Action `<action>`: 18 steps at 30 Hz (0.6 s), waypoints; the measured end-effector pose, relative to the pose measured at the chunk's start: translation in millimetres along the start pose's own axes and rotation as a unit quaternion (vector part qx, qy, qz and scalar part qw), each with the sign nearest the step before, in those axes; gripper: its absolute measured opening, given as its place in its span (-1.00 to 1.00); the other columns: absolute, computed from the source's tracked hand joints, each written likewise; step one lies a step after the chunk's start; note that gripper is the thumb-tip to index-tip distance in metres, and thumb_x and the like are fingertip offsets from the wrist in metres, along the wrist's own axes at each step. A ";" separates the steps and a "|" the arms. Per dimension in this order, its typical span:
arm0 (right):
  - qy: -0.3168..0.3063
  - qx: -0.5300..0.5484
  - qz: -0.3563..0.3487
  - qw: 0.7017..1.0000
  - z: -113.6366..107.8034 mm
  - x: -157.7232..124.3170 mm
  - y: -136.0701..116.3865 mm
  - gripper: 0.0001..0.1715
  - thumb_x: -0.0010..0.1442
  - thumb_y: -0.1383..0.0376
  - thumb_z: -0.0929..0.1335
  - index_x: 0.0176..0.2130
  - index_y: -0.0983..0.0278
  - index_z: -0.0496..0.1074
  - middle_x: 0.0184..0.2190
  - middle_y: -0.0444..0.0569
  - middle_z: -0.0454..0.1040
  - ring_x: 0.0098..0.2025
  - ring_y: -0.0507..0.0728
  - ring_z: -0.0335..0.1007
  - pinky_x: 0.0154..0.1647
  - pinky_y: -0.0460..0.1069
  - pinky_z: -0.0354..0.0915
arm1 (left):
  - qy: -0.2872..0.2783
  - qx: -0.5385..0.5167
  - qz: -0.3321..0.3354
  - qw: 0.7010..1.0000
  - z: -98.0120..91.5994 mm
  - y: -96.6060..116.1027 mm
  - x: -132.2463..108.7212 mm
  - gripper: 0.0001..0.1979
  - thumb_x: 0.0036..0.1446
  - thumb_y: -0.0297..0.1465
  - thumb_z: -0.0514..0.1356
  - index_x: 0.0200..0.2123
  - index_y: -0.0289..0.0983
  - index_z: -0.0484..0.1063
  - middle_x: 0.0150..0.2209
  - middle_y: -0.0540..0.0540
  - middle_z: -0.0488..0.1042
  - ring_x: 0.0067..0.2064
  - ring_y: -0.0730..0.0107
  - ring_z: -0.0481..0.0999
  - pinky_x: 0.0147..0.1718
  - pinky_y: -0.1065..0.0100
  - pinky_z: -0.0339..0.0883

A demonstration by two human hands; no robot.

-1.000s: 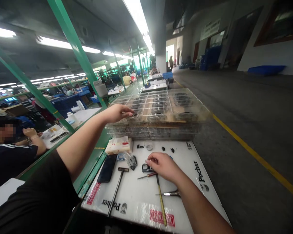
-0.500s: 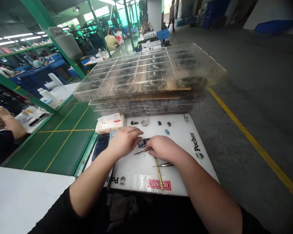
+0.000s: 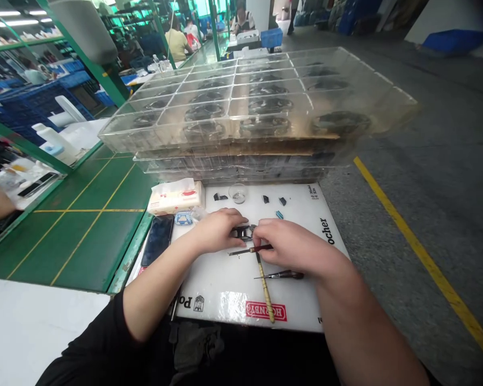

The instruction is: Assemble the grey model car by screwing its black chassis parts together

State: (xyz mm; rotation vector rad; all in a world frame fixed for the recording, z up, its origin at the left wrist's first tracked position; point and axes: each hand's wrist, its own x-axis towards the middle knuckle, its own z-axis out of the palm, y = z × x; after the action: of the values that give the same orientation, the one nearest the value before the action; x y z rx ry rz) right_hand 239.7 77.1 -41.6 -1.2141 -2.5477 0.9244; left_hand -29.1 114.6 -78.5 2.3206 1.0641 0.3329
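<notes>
My left hand point(image 3: 218, 231) has its fingers closed on the left end of a small black part like a model car body point(image 3: 242, 232), holding it low over the white board. My right hand point(image 3: 280, 242) pinches at the part's right end; its fingertips hide what they grip there. Beneath the right fingers is a thin tool with a reddish-brown handle point(image 3: 261, 248); whether the hand touches it I cannot tell. Nearer to me lie a stick wrapped in yellowish material point(image 3: 266, 292) and a fine-pointed tool with a dark handle point(image 3: 286, 274).
Beyond the hands are a small clear dish point(image 3: 239, 194), black pieces point(image 3: 220, 197) and a blue piece point(image 3: 279, 215). A tissue pack point(image 3: 176, 197) and phone point(image 3: 158, 241) lie left. Stacked clear trays point(image 3: 235, 115) stand behind, and a green bench point(image 3: 80, 236) runs along the left.
The view has tipped down and come nearer to the board. Both hands stay at the small black part, with the left fingers now over its left end.
</notes>
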 end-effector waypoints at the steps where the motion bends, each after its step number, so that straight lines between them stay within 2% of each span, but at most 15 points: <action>1: 0.006 0.019 -0.008 1.000 -4.0 -1.6 0.5 -0.74 0.23 0.53 0.51 -0.26 0.15 0.59 -0.17 -0.07 0.70 -0.12 0.21 0.60 -0.13 0.07 0.34 | 0.001 -0.001 -0.003 1.000 3.1 1.0 0.7 -0.51 0.18 -0.19 0.64 0.16 -0.15 0.80 0.07 -0.29 0.74 0.11 -0.24 0.72 0.20 -0.12 0.58; 5: 0.047 0.120 -0.007 0.992 -12.7 -1.7 -1.6 -0.77 0.26 0.48 0.46 -0.24 0.13 0.52 -0.24 -0.14 0.67 -0.17 0.17 0.58 -0.13 0.06 0.34 | 0.014 -0.021 -0.008 1.000 7.4 7.0 -1.2 -0.76 0.26 -0.34 0.54 0.00 -0.16 0.79 -0.04 -0.24 0.69 0.00 -0.13 0.70 0.11 -0.07 0.60; 8: 0.100 0.180 -0.007 0.978 -11.3 0.4 -5.4 -0.85 0.31 0.39 0.45 -0.22 0.11 0.53 -0.24 -0.14 0.68 -0.17 0.18 0.58 -0.15 0.07 0.36 | 0.046 -0.054 -0.014 0.997 -3.4 11.6 -11.6 -0.71 0.34 -0.35 0.50 0.11 -0.16 0.78 0.04 -0.26 0.72 0.07 -0.11 0.71 0.16 -0.06 0.59; 10: 0.174 0.211 -0.016 0.962 -5.6 1.1 -8.0 -0.91 0.35 0.33 0.48 -0.19 0.10 0.55 -0.23 -0.12 0.67 -0.16 0.20 0.59 -0.13 0.08 0.41 | 0.112 -0.147 -0.056 0.981 -12.3 14.7 -22.2 -0.65 0.39 -0.23 0.53 0.18 -0.15 0.79 0.12 -0.27 0.74 0.10 -0.08 0.71 0.14 -0.02 0.59; 11: 0.219 0.229 -0.020 0.948 -1.1 1.2 -9.4 -0.92 0.37 0.30 0.50 -0.16 0.09 0.56 -0.22 -0.10 0.67 -0.16 0.21 0.60 -0.11 0.10 0.44 | 0.156 -0.231 -0.092 0.956 -15.2 16.2 -27.7 -0.59 0.37 -0.15 0.58 0.20 -0.14 0.80 0.15 -0.26 0.74 0.09 -0.05 0.71 0.07 0.04 0.60; 12: 0.263 0.246 -0.021 0.933 4.2 1.5 -10.8 -0.92 0.41 0.28 0.52 -0.13 0.08 0.57 -0.20 -0.09 0.66 -0.15 0.22 0.61 -0.08 0.12 0.48 | 0.192 -0.329 -0.119 0.917 -16.6 17.7 -32.8 -0.53 0.35 -0.11 0.61 0.23 -0.13 0.80 0.13 -0.25 0.76 0.06 0.00 0.71 0.02 0.11 0.60; 14: 0.325 0.277 -0.021 0.904 15.8 2.7 -14.0 -0.91 0.47 0.25 0.53 -0.05 0.06 0.58 -0.16 -0.08 0.66 -0.14 0.23 0.64 -0.04 0.14 0.55 | 0.226 -0.519 -0.131 0.814 -14.6 19.7 -40.2 -0.50 0.34 -0.02 0.62 0.21 -0.16 0.81 0.01 -0.22 0.77 -0.05 0.12 0.71 -0.08 0.20 0.60; 16: 0.340 0.263 -0.016 0.902 26.0 5.1 -17.8 -0.91 0.51 0.25 0.53 -0.02 0.03 0.59 -0.13 -0.08 0.68 -0.12 0.22 0.66 -0.04 0.13 0.58 | 0.242 -0.644 -0.110 0.717 -8.4 19.5 -43.3 -0.51 0.31 0.00 0.64 0.13 -0.16 0.81 0.01 -0.21 0.77 -0.11 0.16 0.72 -0.19 0.26 0.60; 17: 0.338 0.245 -0.013 0.909 29.7 6.6 -19.8 -0.90 0.52 0.26 0.53 -0.01 0.02 0.59 -0.13 -0.09 0.69 -0.13 0.21 0.67 -0.06 0.11 0.58 | 0.246 -0.679 -0.098 0.685 -5.2 18.5 -43.6 -0.53 0.31 -0.01 0.65 0.11 -0.16 0.81 0.02 -0.21 0.78 -0.11 0.17 0.74 -0.23 0.29 0.60; 18: 0.329 0.227 -0.012 0.917 32.4 8.3 -21.9 -0.89 0.52 0.26 0.52 -0.01 0.02 0.59 -0.14 -0.11 0.70 -0.14 0.19 0.68 -0.09 0.08 0.58 | 0.245 -0.699 -0.095 0.665 -2.6 17.1 -43.6 -0.56 0.32 -0.04 0.65 0.09 -0.17 0.81 0.03 -0.21 0.79 -0.12 0.18 0.74 -0.26 0.31 0.59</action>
State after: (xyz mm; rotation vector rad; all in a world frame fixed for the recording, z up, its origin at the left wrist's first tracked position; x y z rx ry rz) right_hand 207.2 57.9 -55.0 -1.0997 -1.7005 0.8453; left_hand -48.3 73.6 -66.1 0.6937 0.7285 1.2130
